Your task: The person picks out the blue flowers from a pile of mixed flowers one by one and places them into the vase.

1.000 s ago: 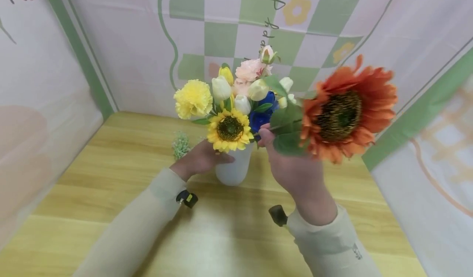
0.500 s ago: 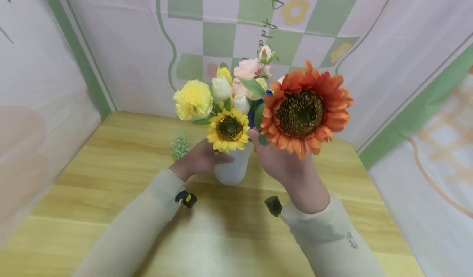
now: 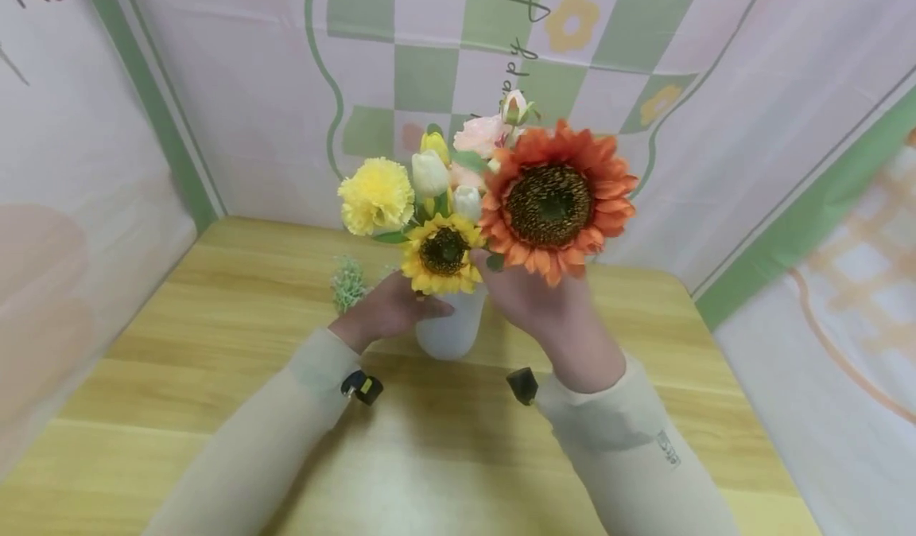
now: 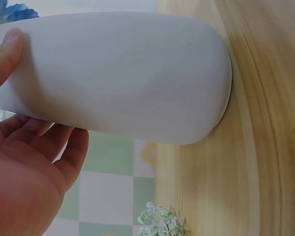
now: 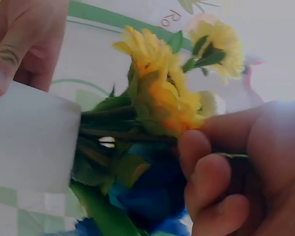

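My left hand (image 3: 390, 307) grips the white vase (image 3: 449, 331) near its mouth. In the left wrist view the thumb lies on one side of the vase (image 4: 128, 78), the fingers curl round the other, and its base is on the table. My right hand (image 3: 547, 305) pinches the stem of a large orange sunflower (image 3: 551, 202) beside the vase's mouth. The right wrist view shows curled fingers (image 5: 214, 177) close to a yellow sunflower (image 5: 160, 88) and a blue flower (image 5: 152, 191); whether the orange flower's stem end is inside the vase, I cannot tell.
A yellow carnation (image 3: 377, 196), white tulips (image 3: 430, 172) and pink flowers (image 3: 481, 135) stand in the vase. Behind my left hand, a small pale green sprig (image 3: 348, 281) lies on the wooden table (image 3: 215, 345). Printed cloth walls (image 3: 429, 79) enclose the back and sides.
My right hand has moved left with the orange sunflower, bringing its head over the right side of the bouquet, where it covers the blue flower. My left hand has kept its grip on the vase.
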The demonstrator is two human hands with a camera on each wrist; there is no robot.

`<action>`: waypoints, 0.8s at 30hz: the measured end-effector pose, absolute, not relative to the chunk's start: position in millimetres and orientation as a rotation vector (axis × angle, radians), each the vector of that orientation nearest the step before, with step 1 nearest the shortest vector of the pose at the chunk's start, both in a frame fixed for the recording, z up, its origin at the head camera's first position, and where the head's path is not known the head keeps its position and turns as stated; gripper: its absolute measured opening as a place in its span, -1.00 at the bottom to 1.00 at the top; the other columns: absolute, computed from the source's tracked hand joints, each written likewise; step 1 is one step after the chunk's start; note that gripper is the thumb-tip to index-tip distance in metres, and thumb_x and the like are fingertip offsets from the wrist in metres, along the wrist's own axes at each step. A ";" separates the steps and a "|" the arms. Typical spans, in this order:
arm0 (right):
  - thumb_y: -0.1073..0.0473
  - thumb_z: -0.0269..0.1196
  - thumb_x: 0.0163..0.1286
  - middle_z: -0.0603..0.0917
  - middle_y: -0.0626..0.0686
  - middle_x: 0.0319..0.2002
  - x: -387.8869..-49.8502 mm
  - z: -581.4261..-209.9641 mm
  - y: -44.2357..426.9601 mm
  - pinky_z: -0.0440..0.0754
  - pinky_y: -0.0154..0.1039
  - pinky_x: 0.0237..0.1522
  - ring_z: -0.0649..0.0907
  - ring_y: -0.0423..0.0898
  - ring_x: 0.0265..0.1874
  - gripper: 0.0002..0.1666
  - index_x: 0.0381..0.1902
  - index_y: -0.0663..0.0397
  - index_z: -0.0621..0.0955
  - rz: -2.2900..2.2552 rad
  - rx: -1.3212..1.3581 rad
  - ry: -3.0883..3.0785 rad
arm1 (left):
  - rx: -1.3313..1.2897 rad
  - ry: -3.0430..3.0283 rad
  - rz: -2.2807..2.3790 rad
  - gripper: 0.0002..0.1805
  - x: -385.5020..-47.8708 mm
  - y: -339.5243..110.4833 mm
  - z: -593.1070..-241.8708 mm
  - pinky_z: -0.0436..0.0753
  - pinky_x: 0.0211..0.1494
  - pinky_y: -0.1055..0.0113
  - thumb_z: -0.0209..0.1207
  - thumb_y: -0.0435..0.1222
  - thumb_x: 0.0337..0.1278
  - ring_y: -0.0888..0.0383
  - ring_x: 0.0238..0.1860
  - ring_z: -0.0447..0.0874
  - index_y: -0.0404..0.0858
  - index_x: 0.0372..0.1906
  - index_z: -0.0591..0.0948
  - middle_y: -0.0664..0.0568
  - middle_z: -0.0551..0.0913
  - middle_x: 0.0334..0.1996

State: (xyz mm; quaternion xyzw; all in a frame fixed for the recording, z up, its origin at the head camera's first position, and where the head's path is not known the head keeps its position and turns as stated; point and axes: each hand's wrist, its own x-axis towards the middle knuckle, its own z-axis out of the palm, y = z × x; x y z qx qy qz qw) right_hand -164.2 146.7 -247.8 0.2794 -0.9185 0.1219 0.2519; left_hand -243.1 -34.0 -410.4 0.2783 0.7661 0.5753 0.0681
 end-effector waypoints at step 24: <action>0.47 0.02 0.20 0.65 0.26 -0.44 -156.7 -244.4 161.8 0.62 0.19 -0.39 0.66 0.24 -0.42 -0.79 -0.32 0.34 0.61 0.446 0.798 -1.933 | 0.801 2.380 1.668 -0.12 -250.0 -32.0 -415.3 0.45 0.28 0.06 0.42 -0.09 0.10 0.15 0.19 0.51 0.27 0.49 0.23 0.27 0.39 0.36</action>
